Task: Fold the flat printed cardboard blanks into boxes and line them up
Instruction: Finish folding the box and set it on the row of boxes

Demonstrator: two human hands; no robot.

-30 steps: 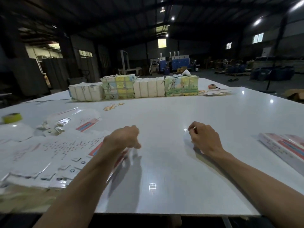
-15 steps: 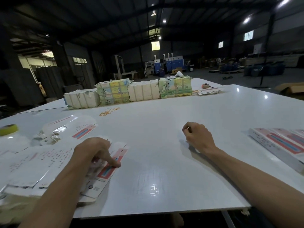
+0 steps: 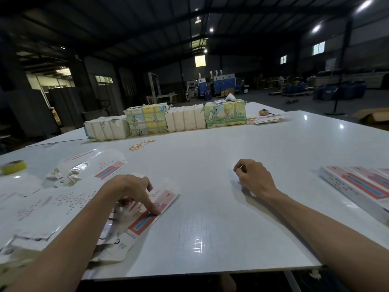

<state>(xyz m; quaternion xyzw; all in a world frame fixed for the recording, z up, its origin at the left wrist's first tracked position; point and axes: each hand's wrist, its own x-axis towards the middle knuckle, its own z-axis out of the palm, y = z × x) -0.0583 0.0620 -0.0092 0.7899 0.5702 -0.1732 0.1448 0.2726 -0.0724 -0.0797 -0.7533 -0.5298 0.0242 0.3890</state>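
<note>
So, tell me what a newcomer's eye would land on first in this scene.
First comes the left hand, pressing a fingertip onto the top red-and-blue printed blank of a messy pile at the near left. Behind it, a row of wrapped bundles lines the far side of the white table. Folded boxes lie at the table's right edge.

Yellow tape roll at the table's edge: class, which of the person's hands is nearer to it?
Left. The left hand presses a flat blank to the right of the yellow tape roll; the right hand is much farther right.
</note>
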